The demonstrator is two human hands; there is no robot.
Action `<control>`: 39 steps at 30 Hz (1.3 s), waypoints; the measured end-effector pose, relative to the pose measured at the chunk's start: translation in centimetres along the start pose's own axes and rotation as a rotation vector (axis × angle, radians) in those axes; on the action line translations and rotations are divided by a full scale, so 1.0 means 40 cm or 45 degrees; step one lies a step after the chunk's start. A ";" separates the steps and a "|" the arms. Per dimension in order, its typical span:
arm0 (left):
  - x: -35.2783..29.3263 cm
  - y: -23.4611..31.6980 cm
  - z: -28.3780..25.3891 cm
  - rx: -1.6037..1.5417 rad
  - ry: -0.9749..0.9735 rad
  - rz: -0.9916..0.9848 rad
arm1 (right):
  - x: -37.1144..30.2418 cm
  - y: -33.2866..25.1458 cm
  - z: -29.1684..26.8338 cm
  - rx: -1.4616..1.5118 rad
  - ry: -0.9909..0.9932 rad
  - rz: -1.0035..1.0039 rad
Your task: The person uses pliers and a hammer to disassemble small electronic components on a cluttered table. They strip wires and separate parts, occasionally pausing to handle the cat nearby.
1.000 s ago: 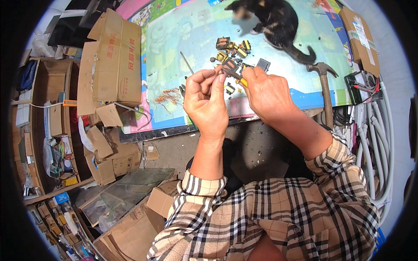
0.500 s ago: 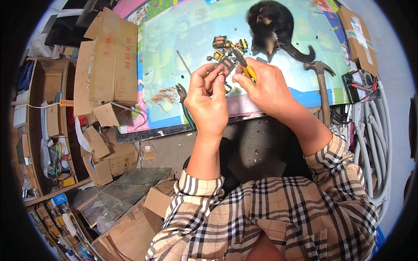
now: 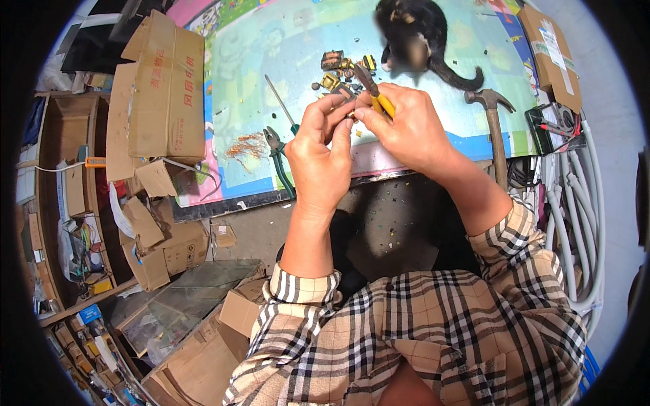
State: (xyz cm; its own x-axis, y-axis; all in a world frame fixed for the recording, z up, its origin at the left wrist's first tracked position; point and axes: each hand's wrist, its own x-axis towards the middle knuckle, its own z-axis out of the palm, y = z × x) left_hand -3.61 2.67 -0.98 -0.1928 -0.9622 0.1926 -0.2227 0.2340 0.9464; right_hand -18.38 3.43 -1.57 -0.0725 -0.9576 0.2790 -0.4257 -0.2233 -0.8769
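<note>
My left hand (image 3: 323, 152) is closed, its thumb and fingertips pinching a small part that the fingers mostly hide. My right hand (image 3: 409, 128) grips yellow-handled pliers (image 3: 384, 104), their dark jaws pointing away toward the back of the table. The right thumb meets the left fingertips at the small part. Just beyond the hands lies a cluster of salvaged electrical pieces: a copper-wound coil (image 3: 332, 60), a yellow-and-black transformer (image 3: 369, 61) and a yellowish component (image 3: 330, 82). Left of my left hand are green-handled pliers (image 3: 278, 154) and a screwdriver (image 3: 279, 99).
A black cat (image 3: 433, 30) sits on the table mat behind the parts. On the right a claw hammer (image 3: 497, 125) overhangs the table edge, near a meter with red leads (image 3: 558, 128). Copper wire scraps (image 3: 248, 147) lie left; a large cardboard box (image 3: 169, 95) stands beyond them.
My right thumb has come in against the left fingertips, and the pliers have tipped more upright. The cat's head has shifted. The whole view has moved slightly.
</note>
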 end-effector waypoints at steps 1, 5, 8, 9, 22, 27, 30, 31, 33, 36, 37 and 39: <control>0.000 0.001 -0.003 0.016 -0.037 -0.019 | 0.000 -0.002 -0.003 0.026 -0.017 0.024; 0.002 -0.004 -0.008 -0.065 -0.106 -0.019 | 0.004 -0.011 -0.019 0.047 -0.054 0.099; 0.004 -0.009 -0.013 -0.329 -0.155 -0.134 | 0.006 -0.006 -0.018 0.009 -0.041 0.090; 0.007 -0.011 -0.016 -0.463 -0.167 -0.220 | 0.007 -0.004 -0.015 -0.001 -0.035 0.077; 0.026 -0.066 -0.013 -1.196 -0.128 -0.747 | 0.004 -0.002 -0.009 -0.018 0.008 0.032; 0.029 -0.061 -0.025 -1.196 -0.107 -0.777 | 0.013 0.002 -0.021 0.005 0.066 0.044; 0.029 -0.069 -0.032 -1.294 -0.245 -0.785 | 0.019 0.010 -0.025 -0.084 0.090 0.010; 0.030 -0.063 -0.035 -1.231 -0.258 -0.792 | 0.021 0.008 -0.028 -0.076 0.091 0.023; 0.026 -0.056 -0.032 -1.116 -0.275 -0.812 | 0.018 0.014 -0.026 -0.064 0.077 0.053; 0.024 -0.033 -0.020 -0.857 -0.282 -0.824 | 0.021 0.033 -0.023 -0.122 0.147 -0.055; 0.022 -0.031 -0.017 -0.784 -0.299 -0.833 | 0.019 0.033 -0.026 -0.118 0.136 -0.014; 0.018 -0.042 -0.029 -0.725 -0.374 -0.832 | 0.021 0.027 -0.027 -0.095 0.110 0.061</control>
State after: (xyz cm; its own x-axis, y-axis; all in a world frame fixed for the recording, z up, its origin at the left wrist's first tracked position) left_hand -2.26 1.41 -2.12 -0.4470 -0.7864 -0.4264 0.1168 -0.5239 0.8437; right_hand -19.87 2.60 -1.86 -0.1706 -0.9467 0.2732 -0.4858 -0.1605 -0.8592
